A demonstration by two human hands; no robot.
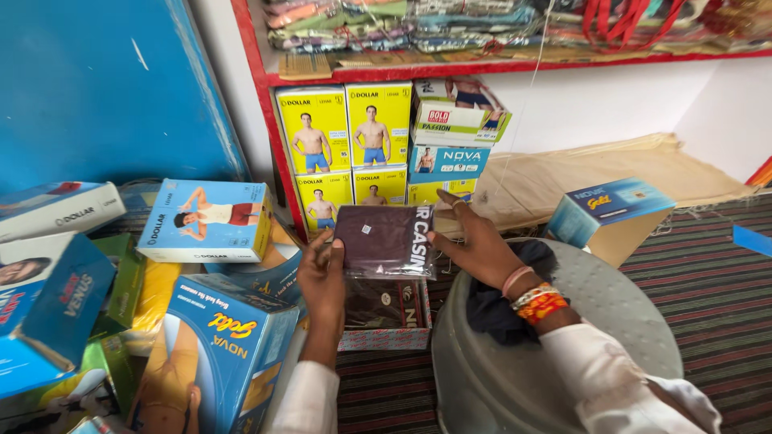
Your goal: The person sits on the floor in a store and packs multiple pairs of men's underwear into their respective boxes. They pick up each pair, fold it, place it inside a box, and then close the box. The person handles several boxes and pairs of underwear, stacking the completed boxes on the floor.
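Note:
My left hand and my right hand together hold a flat clear packet with a dark maroon garment inside, one hand on each side edge. The packet hovers just above an open cardboard box that holds more dark folded garments. My right forearm, with red and orange bangles at the wrist, rests over a dark cloth lying on an upturned grey metal tub.
Yellow boxes and a blue one stand stacked under a red shelf of folded fabric. Several blue garment boxes pile at the left; another blue box sits right on a striped mat.

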